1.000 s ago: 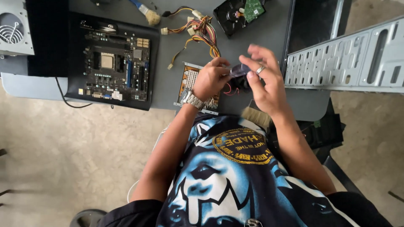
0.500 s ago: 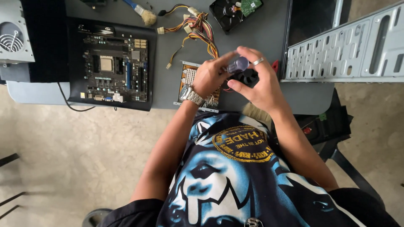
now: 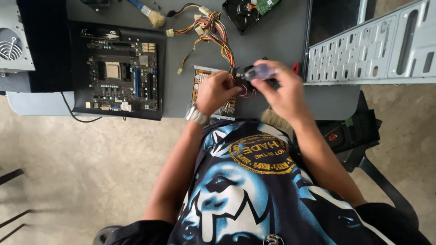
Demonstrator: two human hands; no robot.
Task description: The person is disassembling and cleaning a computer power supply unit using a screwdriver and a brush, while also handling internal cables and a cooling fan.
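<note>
My left hand, with a metal watch on its wrist, pinches a small black part with thin red and black wires over the near edge of the grey table. Around a screwdriver with a clear bluish handle, my right hand is closed, the tool lying across towards the left hand. Both hands hover above an orange circuit card that lies flat on the table. My fingers cover most of the small black part.
A black motherboard lies at the left on a dark mat. A bundle of coloured power cables, a brush and a hard drive sit at the back. A grey computer case stands at the right, a fan unit far left.
The screwdriver handle has swung from upright between the hands to lying sideways, and both hands have shifted slightly towards the table; the view has tilted a little.
</note>
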